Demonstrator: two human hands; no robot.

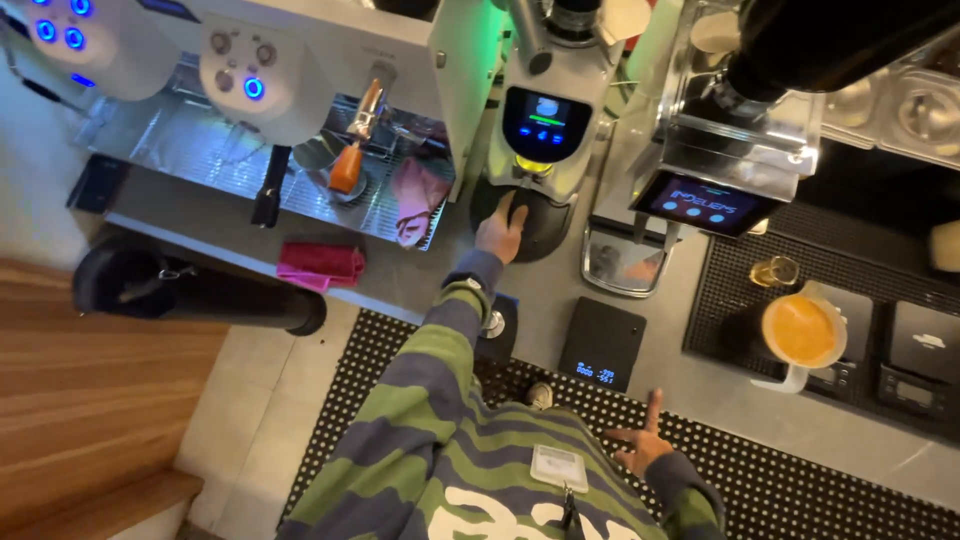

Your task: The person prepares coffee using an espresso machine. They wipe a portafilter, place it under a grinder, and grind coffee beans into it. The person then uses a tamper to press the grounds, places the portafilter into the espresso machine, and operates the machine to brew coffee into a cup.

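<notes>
Your striped sleeve (440, 400) fills the bottom of the view, nearest the camera. Left hand (500, 232) is stretched forward, fingers curled over a dark round piece (535, 225) at the base of the white coffee grinder (545, 110); can't tell how firm the grip is. Right hand (640, 445) hangs free over the black floor mat (800, 490), fingers spread, index pointing up, holding nothing. Espresso machine (260, 90) sits to your left of the grinder, blue lights on. Second grinder (720, 150) is on the other side, screen lit. Black scale (602, 342) lies on the counter between your hands. White jug (800, 335) with orange inside stands on the drip mat. Pink cloth (320, 265) rests at the counter edge.
</notes>
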